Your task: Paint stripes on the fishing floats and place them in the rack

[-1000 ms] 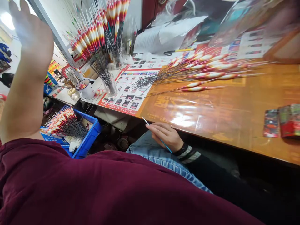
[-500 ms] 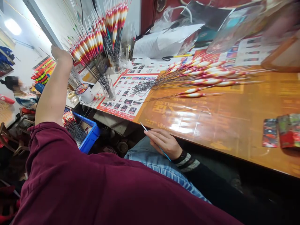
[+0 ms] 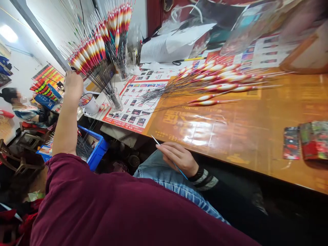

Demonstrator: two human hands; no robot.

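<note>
A slender stick [image 3: 155,139], white and pointed at one end and blue along the shaft, is held by the right hand [image 3: 179,159], just in front of the near edge of the bench [image 3: 256,119] and above a denim-covered leg [image 3: 153,167]. It is pinched in the fingers, with the pale tip directed up and to the left, and the grip is closed around it.

On the bench, a loose bundle of red, yellow and white floats [image 3: 207,87] is laid flat, the thin dark stems spread over a printed sheet [image 3: 128,112]. Behind it, white papers [image 3: 164,48] and a yellow-and-black tool [image 3: 188,60] are seen. A clear plastic bag [image 3: 251,30] is placed farther right. Near the right end, a small card [image 3: 291,143] is set beside a patterned box [image 3: 314,141].

To the left, more floats are stood upright in a front glass [image 3: 115,102] and a rear glass [image 3: 122,73]. A white mug [image 3: 91,106] is placed beside the front one, with thin pieces in it.

The left hand [image 3: 73,83] is stretched out near that mug; whether anything is grasped by it cannot be told. Below, stems are held in a blue bin [image 3: 101,150]. At far left, a seated person [image 3: 24,112] is seen.
</note>
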